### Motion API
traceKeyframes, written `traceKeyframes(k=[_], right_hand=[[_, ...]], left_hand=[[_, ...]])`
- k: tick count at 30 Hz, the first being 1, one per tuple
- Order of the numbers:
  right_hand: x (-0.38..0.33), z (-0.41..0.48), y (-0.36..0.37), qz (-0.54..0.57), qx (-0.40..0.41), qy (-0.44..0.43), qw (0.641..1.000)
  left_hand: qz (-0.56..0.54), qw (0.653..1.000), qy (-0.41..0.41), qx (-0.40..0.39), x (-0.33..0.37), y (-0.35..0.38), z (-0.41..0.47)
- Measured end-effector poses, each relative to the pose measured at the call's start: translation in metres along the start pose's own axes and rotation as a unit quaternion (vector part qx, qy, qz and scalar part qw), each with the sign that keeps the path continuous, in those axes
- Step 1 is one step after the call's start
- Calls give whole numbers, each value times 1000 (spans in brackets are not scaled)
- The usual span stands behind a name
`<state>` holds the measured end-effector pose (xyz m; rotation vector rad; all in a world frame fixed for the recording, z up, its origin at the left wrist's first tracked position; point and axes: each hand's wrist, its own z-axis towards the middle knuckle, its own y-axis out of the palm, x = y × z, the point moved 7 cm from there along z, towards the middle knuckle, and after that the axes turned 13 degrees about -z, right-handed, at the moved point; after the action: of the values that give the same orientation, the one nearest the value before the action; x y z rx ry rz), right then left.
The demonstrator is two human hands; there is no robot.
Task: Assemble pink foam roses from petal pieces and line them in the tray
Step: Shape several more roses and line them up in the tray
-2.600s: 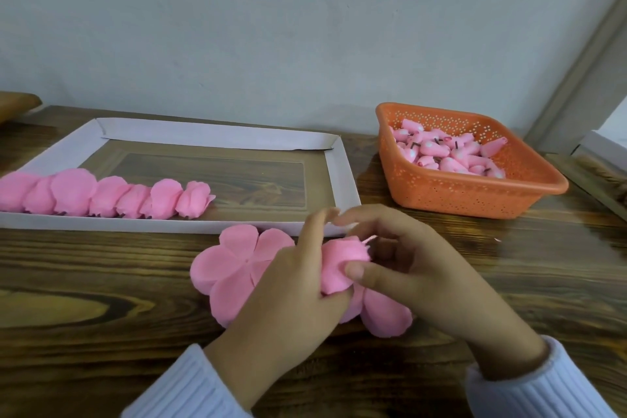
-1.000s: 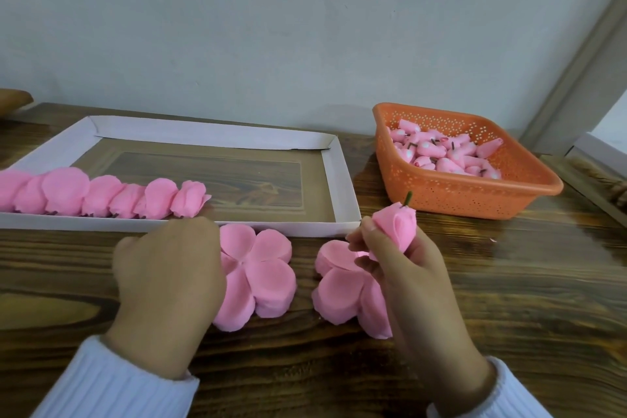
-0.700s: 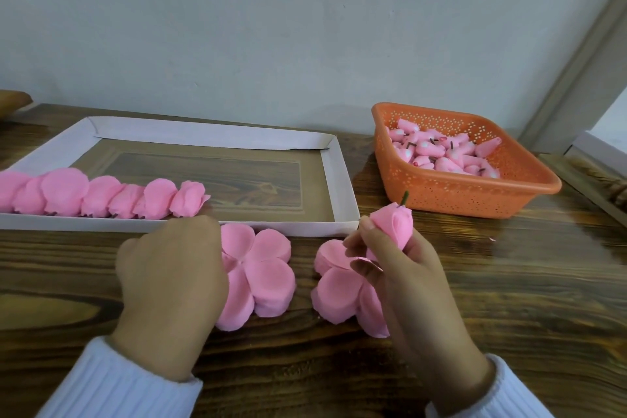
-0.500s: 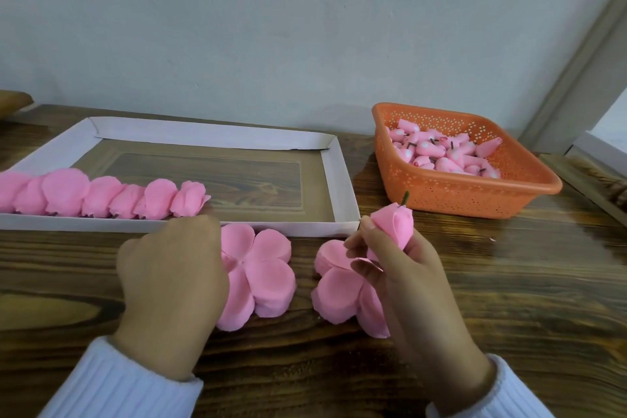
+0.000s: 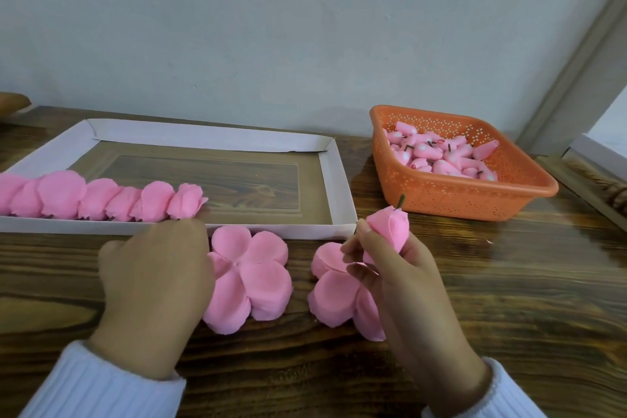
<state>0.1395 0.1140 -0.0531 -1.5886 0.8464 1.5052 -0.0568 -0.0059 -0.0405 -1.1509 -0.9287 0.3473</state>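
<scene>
Head view: A short while ago both hands were bunched together on one bud, right over the petals. Now they have come apart. The right hand holds the bud up off the counter. Its fingers are closed round the bud, and the little stem pokes up. The left hand sits knuckles-up on the left petal piece. Its fingers are hidden underneath, so I cannot tell if they pinch the piece or only press it. In the last second almost nothing moved. I think the bud is ready and next goes into a petal piece. The right petal piece lies flat, partly under the right hand.

The roses lie in a row along the near rim of the tray, from the left side to about the middle. Right of the last rose the tray floor shows, so there is room for more. The near rim is just past the left knuckles, and the tray's near right corner is close to the bud, so it is best to lift up first. The basket stands far right, apart from the hand.
</scene>
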Motion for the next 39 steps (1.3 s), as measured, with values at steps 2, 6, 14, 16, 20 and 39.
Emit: traceKeyframes(k=[2, 6, 14, 16, 20, 39], right_hand=[[0, 0, 0, -4, 1, 1, 1000], [3, 0, 0, -10, -3, 4, 1000], [-1, -2, 9, -18, -65, -35, 997], [0, -2, 10, -32, -64, -36, 997], [2, -2, 11, -20, -66, -26, 997], [8, -1, 10, -40, -53, -15, 998]], left_hand=[[14, 999, 38, 29, 5, -7, -2], [-169, 978, 88, 80, 10, -19, -5], [-532, 842, 51, -74, 33, 14, -17], [-569, 817, 38, -86, 37, 19, -21], [-618, 783, 27, -63, 38, 18, -24], [-126, 985, 108, 55, -2, -8, 4]])
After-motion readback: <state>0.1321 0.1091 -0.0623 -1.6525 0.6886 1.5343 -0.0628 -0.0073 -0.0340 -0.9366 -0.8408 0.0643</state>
